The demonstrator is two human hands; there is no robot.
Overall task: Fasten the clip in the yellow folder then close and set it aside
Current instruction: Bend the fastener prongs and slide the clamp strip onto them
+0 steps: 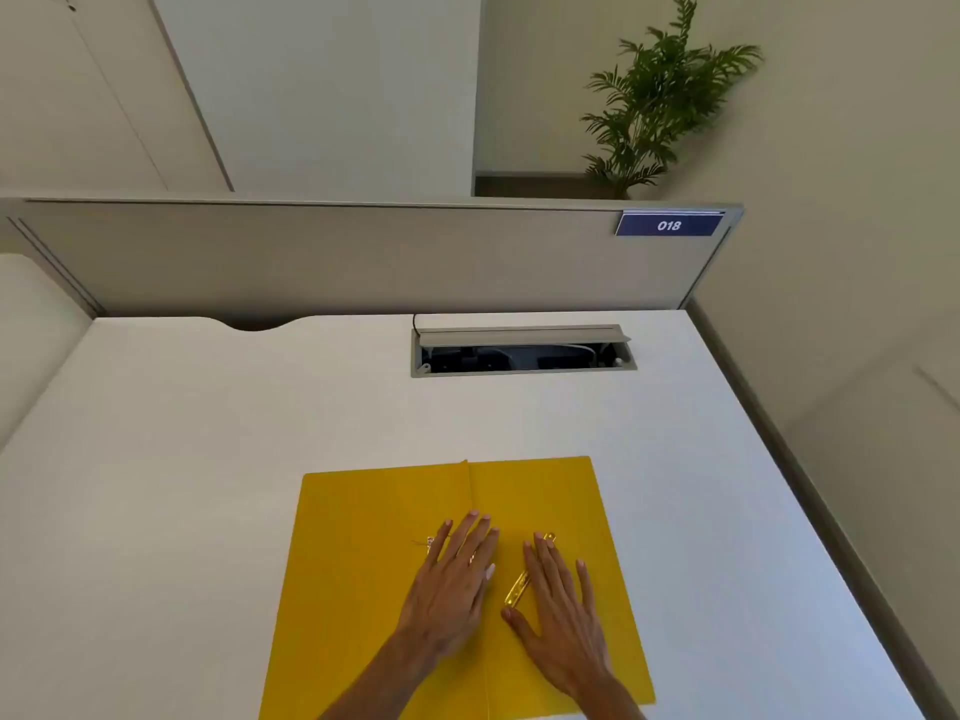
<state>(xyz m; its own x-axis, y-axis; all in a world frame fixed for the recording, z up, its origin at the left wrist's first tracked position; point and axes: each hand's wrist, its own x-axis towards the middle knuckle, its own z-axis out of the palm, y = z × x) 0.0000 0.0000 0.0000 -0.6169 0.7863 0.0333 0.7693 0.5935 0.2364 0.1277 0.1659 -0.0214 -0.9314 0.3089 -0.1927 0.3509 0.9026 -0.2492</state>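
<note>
The white desk [208, 459] carries an open yellow folder [363, 563] lying flat near its front edge; a cable hatch [524, 350] sits open toward the back.

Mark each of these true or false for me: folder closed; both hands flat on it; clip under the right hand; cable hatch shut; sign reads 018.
1. The yellow folder is closed. False: it lies open on the desk.
2. The left hand and right hand rest flat on it. True.
3. The gold clip is partly under the right hand. True.
4. The cable hatch is shut. False: its lid is raised.
5. The blue sign reads 018. True.
</note>
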